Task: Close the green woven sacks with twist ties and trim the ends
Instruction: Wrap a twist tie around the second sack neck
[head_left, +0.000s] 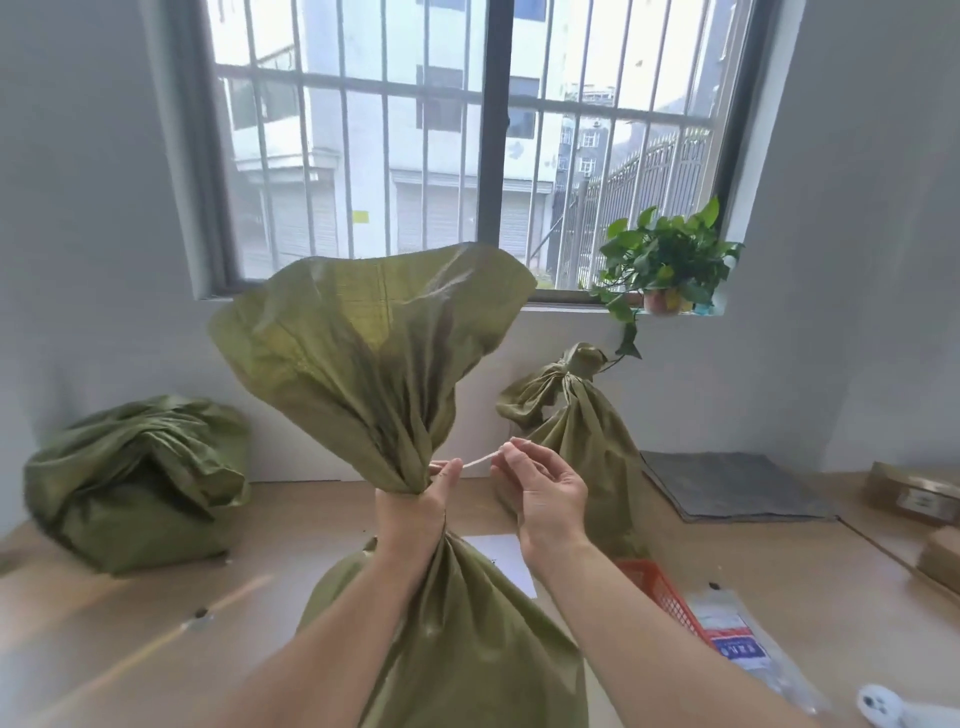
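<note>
- Both bare forearms reach up from the lower edge of the view, the left crossing in front of the body of the middle sack (457, 639), which stands on the tabletop (156, 623).
- The left hand (413, 512) is clenched round the gathered neck of this sack, back of the hand toward the camera, with its thumb (452, 470) raised beside the bunched cloth.
- The right hand (545, 493) is held just right of the neck, palm turned inward, wrist bent up.
- Its thumb and forefinger (511, 452) pinch one end of a pale twist tie (480, 461); the other fingers are loosely curled.
- The tie runs taut from that pinch down-left to the neck at the left thumb.
- Above the grip, the sack's mouth (363, 338) flares wide and upright.
- To the right on the tabletop lie a red basket (660, 587) and a clear plastic packet (737, 639), with a white sheet (504, 558) behind the sack.
- Farther left sits a slumped green sack (135, 483), its top folded over.
- Farther right, behind the right hand, stands a second green sack (576, 426) with its neck already cinched.
- A grey mat (727, 486) lies flat beyond it.
- A potted plant (665, 265) stands on the sill of the barred window (467, 130).
</note>
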